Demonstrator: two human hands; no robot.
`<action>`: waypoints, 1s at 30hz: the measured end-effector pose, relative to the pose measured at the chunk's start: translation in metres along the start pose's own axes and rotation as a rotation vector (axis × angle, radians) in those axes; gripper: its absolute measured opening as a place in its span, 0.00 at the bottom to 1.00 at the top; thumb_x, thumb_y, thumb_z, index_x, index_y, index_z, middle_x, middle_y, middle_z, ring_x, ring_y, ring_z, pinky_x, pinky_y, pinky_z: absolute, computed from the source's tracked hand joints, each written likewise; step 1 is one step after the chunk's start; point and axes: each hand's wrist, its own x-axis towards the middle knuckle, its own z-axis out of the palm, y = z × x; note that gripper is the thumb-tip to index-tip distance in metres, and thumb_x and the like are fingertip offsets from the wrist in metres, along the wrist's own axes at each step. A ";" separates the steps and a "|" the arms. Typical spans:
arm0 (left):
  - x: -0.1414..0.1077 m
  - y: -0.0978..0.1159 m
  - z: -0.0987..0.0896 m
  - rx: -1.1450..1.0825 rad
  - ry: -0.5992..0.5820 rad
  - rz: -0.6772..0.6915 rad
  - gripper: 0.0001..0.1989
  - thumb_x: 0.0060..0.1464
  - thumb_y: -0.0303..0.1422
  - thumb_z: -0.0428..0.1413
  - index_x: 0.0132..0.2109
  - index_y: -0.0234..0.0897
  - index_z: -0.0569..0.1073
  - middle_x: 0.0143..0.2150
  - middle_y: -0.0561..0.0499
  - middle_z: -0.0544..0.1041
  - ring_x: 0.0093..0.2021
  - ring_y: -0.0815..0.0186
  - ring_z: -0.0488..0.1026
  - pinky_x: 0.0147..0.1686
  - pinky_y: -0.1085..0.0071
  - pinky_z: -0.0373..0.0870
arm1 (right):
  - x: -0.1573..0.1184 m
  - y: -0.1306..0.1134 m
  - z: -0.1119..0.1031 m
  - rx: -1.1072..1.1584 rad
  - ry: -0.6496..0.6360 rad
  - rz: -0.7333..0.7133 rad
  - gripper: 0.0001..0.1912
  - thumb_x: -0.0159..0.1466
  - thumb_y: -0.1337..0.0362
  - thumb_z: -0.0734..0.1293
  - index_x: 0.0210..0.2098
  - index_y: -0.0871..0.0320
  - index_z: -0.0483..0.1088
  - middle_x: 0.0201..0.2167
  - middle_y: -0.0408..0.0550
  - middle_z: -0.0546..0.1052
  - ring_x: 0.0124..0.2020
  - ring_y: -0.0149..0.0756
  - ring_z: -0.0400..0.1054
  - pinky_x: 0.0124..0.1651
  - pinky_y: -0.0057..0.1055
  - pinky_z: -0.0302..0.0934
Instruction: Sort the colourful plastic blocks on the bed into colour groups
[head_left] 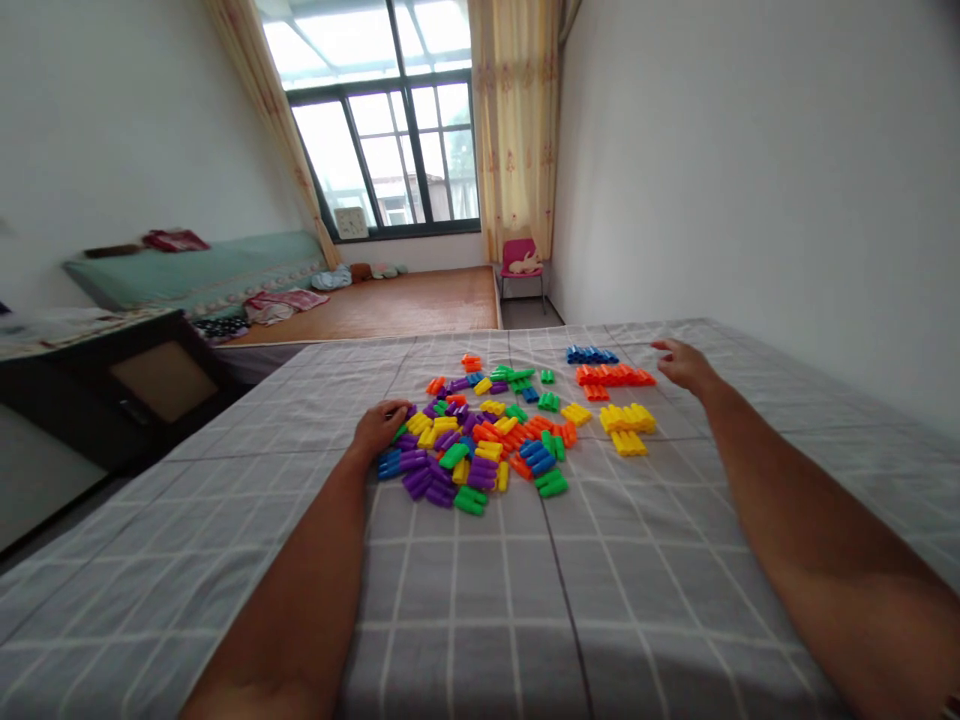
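Observation:
A loose pile of small plastic building blocks in purple, yellow, green, blue and orange lies on a checked cloth. My left hand rests against the pile's left edge, its fingers stretched out and nothing visible in them. To the right, blocks sit grouped by colour: a blue row, a longer orange row with a small orange piece below it, and a yellow cluster. Just right of the orange row, my right hand hovers with fingers apart and holds nothing I can see.
The grey checked cloth covers the surface beneath the blocks. Beyond it is a low bed platform with clothes and soft toys. A pink chair stands by the curtain. At left is a dark cabinet; a white wall runs along the right.

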 end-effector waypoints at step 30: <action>-0.006 0.008 0.010 -0.032 -0.018 -0.067 0.14 0.54 0.33 0.52 0.44 0.41 0.80 0.48 0.48 0.79 0.47 0.62 0.74 0.47 0.70 0.68 | 0.023 -0.327 0.192 -0.237 -0.555 -0.519 0.15 0.54 0.65 0.70 0.42 0.59 0.76 0.40 0.51 0.80 0.39 0.41 0.74 0.43 0.31 0.66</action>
